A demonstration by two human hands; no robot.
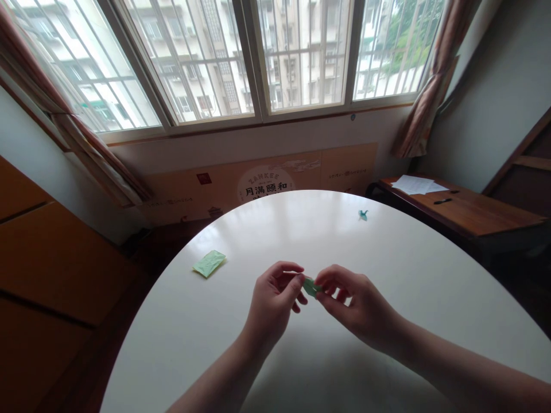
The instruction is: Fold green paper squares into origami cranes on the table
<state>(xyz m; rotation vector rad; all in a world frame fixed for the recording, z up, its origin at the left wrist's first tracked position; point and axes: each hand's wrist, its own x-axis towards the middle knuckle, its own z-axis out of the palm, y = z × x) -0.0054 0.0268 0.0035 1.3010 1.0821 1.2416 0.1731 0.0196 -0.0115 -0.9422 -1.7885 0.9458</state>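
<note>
A small folded piece of green paper (310,287) is pinched between my two hands, a little above the white table. My left hand (278,292) grips its left end between thumb and fingers. On the other side, my right hand (350,301) pinches the right end with thumb and forefinger. The fingers hide part of the paper, so its full folded shape cannot be made out. Farther left on the table lies a flat, creased green paper rectangle (209,264), apart from both hands.
A round white table (206,344) spreads beneath my hands. Near its far right edge sits a small blue folded-paper figure (363,215). Beyond, a wooden desk (486,209) holds white papers (415,184). Barred windows (301,57) and a printed cardboard panel (228,183) lie ahead.
</note>
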